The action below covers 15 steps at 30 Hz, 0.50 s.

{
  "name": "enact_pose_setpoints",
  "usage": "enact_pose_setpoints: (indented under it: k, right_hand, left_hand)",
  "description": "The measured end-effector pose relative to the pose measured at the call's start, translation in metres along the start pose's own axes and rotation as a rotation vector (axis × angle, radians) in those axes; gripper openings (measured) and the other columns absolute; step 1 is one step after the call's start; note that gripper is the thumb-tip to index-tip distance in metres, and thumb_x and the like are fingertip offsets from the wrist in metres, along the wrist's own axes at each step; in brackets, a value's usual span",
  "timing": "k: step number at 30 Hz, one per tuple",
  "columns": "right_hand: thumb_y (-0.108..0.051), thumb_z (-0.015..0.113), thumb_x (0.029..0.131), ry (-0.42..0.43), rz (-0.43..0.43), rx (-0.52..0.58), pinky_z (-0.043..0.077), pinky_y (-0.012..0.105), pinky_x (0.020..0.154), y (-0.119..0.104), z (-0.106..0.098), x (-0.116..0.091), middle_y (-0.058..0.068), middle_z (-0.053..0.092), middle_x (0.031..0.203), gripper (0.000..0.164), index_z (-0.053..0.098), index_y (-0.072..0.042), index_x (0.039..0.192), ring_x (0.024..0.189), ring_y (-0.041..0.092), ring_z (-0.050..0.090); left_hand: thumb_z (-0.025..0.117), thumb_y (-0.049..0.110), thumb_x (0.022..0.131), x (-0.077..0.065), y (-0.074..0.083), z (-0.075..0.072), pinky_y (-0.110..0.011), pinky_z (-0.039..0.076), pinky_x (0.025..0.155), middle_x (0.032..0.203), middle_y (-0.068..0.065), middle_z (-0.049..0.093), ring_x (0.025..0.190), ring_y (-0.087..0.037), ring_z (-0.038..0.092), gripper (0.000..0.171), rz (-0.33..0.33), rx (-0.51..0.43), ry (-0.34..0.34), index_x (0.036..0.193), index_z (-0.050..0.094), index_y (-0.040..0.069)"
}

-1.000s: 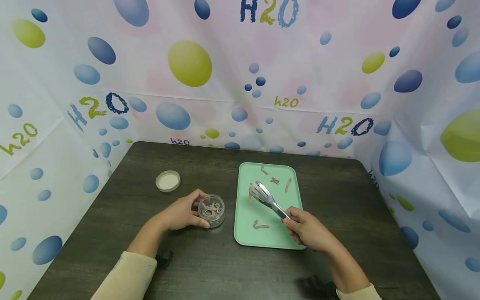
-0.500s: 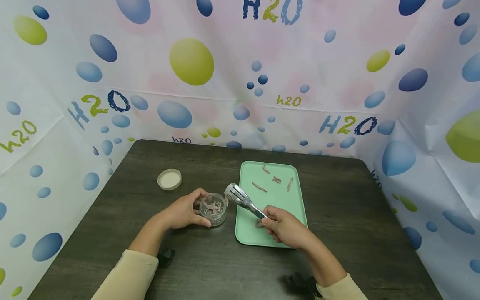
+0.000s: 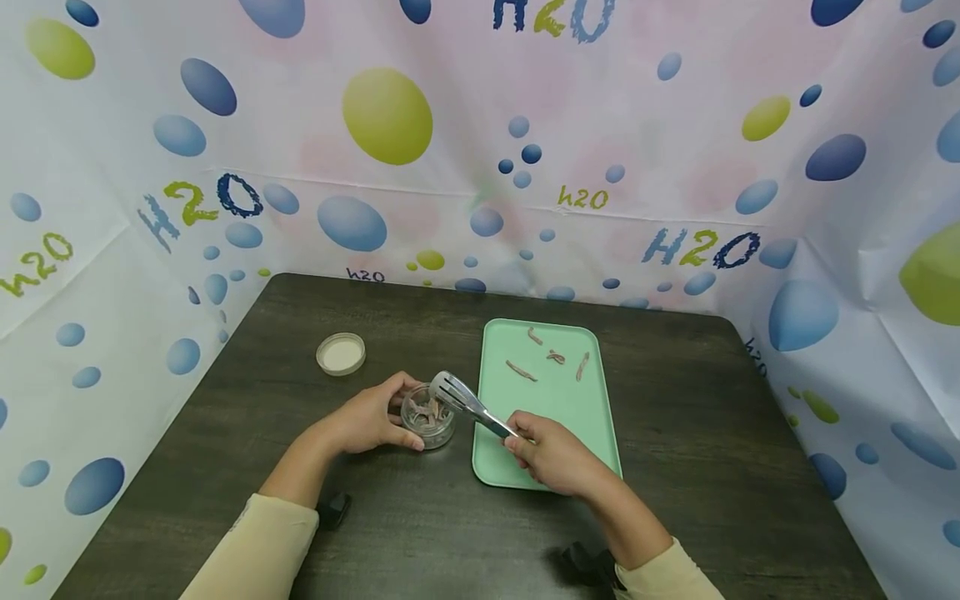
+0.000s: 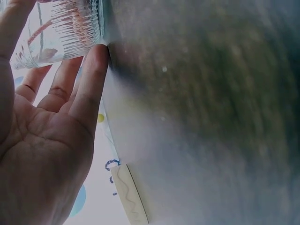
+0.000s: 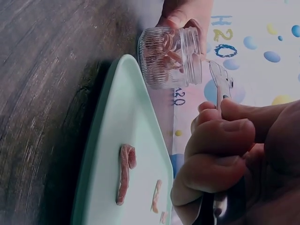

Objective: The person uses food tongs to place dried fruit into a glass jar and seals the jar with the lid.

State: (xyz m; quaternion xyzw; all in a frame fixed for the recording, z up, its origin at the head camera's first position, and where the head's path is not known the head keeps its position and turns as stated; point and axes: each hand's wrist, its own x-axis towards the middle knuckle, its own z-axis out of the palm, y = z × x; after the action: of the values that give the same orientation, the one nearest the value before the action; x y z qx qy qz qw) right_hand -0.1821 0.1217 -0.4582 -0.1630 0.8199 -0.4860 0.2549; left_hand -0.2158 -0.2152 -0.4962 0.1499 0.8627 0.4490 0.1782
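Observation:
My left hand [image 3: 371,418] grips the side of a clear ribbed glass jar [image 3: 433,437], with thumb and fingers round it. Several pinkish, worm-like strips lie inside the jar, and they show through the glass in the right wrist view. My right hand [image 3: 553,457] holds metal tongs [image 3: 474,407] with a slotted head, the head reaching over the jar's mouth. A pinkish piece shows just under the tong tips, at the rim. On the mint-green tray [image 3: 510,467] several more strips lie apart, among them a pale one [image 3: 521,371]; a curled strip [image 5: 124,173] is hidden behind my right hand in the head view.
A round lid [image 3: 341,354] lies on the dark wooden table [image 3: 405,525], behind and left of the jar. The tray sits to the jar's right. A white sheet [image 3: 450,167] with blue and green dots hangs behind and along both sides of the table.
My right hand has brought the tongs leftward from above the tray to the jar's mouth, with a strip at the tips. My left hand keeps holding the jar in place.

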Motion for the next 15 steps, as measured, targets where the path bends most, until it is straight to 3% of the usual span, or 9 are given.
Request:
enact_pose_setpoints:
  k: [6,15]
  right_hand:
    - [-0.019,0.058,0.113,0.028,-0.007,-0.092,0.029,0.023,0.053,0.0018,-0.0002,-0.0002,-0.002,0.052,0.076,0.02,0.064,-0.001,0.106,0.058,0.011,0.037]
    - [-0.021,0.062,0.112,0.017,0.009,-0.066,0.029,0.024,0.051,0.0018,-0.0016,-0.0026,-0.004,0.042,0.066,0.019,0.068,-0.004,0.12,0.054,0.01,0.035]
  left_hand:
    - [0.098,0.03,0.082,-0.0003,0.0011,-0.0005,-0.042,0.063,0.107,0.144,-0.014,0.067,0.135,-0.034,0.067,0.08,-0.004,-0.004,-0.002,0.145,0.052,0.014]
    - [0.098,0.029,0.082,-0.0005,0.002,-0.0006,-0.043,0.063,0.108,0.142,-0.014,0.068,0.134,-0.033,0.068,0.08,-0.01,-0.016,-0.004,0.146,0.052,0.013]
